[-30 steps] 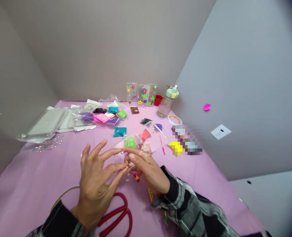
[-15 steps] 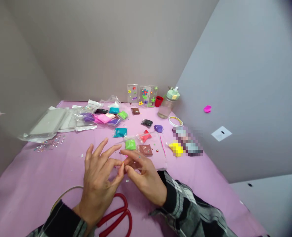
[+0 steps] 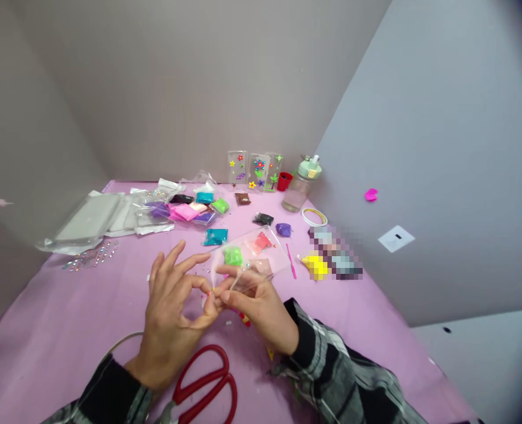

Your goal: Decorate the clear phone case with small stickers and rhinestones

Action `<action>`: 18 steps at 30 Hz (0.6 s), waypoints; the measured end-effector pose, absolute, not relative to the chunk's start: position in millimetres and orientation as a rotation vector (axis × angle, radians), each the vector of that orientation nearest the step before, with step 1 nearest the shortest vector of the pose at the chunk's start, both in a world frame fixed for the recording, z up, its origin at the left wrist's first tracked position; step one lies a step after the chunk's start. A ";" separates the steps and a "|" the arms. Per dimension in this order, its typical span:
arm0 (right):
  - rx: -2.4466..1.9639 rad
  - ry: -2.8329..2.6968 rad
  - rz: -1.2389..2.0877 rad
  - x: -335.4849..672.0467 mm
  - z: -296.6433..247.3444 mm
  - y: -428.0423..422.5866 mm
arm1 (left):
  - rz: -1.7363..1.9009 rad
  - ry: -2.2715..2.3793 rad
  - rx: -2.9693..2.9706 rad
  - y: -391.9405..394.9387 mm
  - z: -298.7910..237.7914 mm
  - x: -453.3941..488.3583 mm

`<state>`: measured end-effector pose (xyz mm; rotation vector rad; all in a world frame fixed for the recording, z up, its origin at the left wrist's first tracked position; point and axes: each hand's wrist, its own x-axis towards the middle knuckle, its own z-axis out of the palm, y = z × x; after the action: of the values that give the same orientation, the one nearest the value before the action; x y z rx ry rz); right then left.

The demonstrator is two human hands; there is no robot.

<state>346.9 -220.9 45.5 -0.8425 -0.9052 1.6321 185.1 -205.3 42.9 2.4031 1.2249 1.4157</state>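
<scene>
Head view: both hands meet over a clear phone case held just above the counter.

Right hand (image 3: 261, 309) has its grip closed on the near edge of the clear phone case (image 3: 254, 256), tilting it up off the pink counter (image 3: 57, 330); the left hand (image 3: 172, 312) pinches thumb and forefinger together at that same edge, seemingly on a tiny bit too small to make out, with the other fingers spread. To do this well, I judge the case should be kept steady and the pinch light, so the small piece lands cleanly without smearing. Red scissors (image 3: 203, 383) lie just below the hands; small bags of coloured clay (image 3: 190, 209) lie farther back, and finished decorated cases (image 3: 256, 171) stand against the wall beside a bottle (image 3: 299, 187).
</scene>
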 end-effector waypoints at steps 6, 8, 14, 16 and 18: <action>-0.884 -0.917 1.594 345.8 45.1 -222.9 | 1.469 1.241 2.590 -202.6 46.1 183.2; -0.880 -0.915 1.600 345.9 46.2 -223.1 | 1.464 1.231 2.609 -201.4 47.4 179.9; -0.859 -0.885 1.540 351.4 51.8 -221.5 | 1.621 1.465 2.315 -196.8 56.3 163.3; -0.877 -0.884 1.517 353.2 52.9 -220.8 | 1.632 1.472 2.231 -198.8 58.4 163.6; -0.907 -0.888 1.509 353.9 53.6 -220.7 | 1.589 1.378 2.273 -202.6 58.4 167.9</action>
<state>353.9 -220.7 53.6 -0.9073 -0.8882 1.5086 167.9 -202.6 58.4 2.2732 1.3778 1.5893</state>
